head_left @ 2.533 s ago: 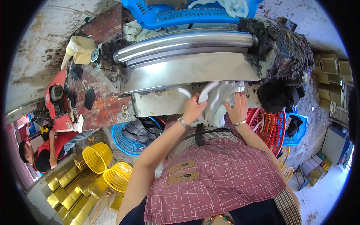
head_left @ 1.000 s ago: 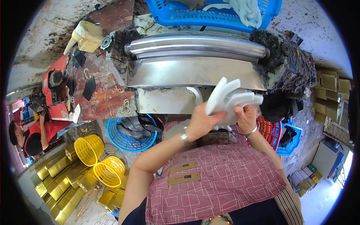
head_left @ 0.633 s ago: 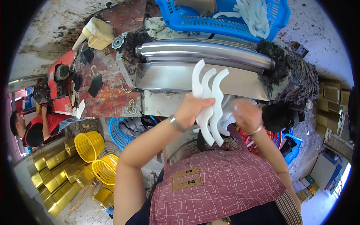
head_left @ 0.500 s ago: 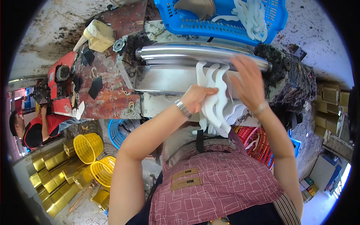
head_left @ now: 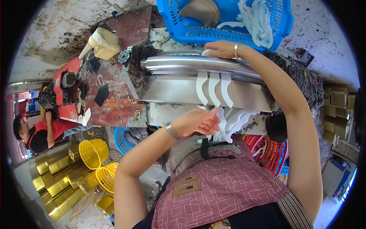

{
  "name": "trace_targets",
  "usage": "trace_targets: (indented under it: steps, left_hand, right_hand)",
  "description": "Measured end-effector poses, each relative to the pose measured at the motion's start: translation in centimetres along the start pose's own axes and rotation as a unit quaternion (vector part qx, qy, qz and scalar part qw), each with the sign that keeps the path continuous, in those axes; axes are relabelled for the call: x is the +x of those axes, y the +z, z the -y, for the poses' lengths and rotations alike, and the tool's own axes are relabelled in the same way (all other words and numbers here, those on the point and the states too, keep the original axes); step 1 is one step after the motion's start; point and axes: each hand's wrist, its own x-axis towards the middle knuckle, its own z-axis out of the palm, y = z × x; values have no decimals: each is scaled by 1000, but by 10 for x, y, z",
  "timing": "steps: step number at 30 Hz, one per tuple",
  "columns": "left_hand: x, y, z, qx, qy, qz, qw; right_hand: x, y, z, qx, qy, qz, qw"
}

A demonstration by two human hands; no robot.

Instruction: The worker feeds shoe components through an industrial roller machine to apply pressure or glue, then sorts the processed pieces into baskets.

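Observation:
Several white curved strips (head_left: pixel 213 89) hang over the shiny metal rollers (head_left: pixel 190 63) of a machine and run down its steel front plate (head_left: pixel 171 91). My right hand (head_left: pixel 223 49) reaches over the top roller and grips the strips' upper ends. My left hand (head_left: pixel 198 121), with a wristwatch, holds the lower ends of the white strips (head_left: pixel 232 122) close to my chest. Behind the rollers stands a blue plastic basket (head_left: pixel 225 19) holding more white strips (head_left: pixel 255 19) and brown curved pieces (head_left: pixel 202 9).
A rusty red workbench (head_left: pixel 114 91) with a cream container (head_left: pixel 103 44) lies left of the machine. Yellow baskets (head_left: pixel 93 152), gold tins (head_left: pixel 57 183) and a blue basket (head_left: pixel 124 139) stand lower left; a red basket (head_left: pixel 272 152) lower right. Another person in red (head_left: pixel 34 133) works at far left.
I lifted the bundle of white strips up from the machine's front. My right hand moved up over the top roller with their ends; my left hand stayed low on the strips.

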Motion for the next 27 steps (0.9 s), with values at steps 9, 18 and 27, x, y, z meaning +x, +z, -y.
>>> trace_targets:
  steps: [9,18,27]
  left_hand:
    - [35,-16,-78,-392,217,168,878]
    - [53,-28,-40,-360,194,259,875]
    - [13,44,33,-410,97,18,907]
  right_hand:
    - [-63,65,45,-203,-116,-384,893]
    - [-87,120,65,-171,-122,-404,890]
    - [-139,161,106,18,-127,-286,950]
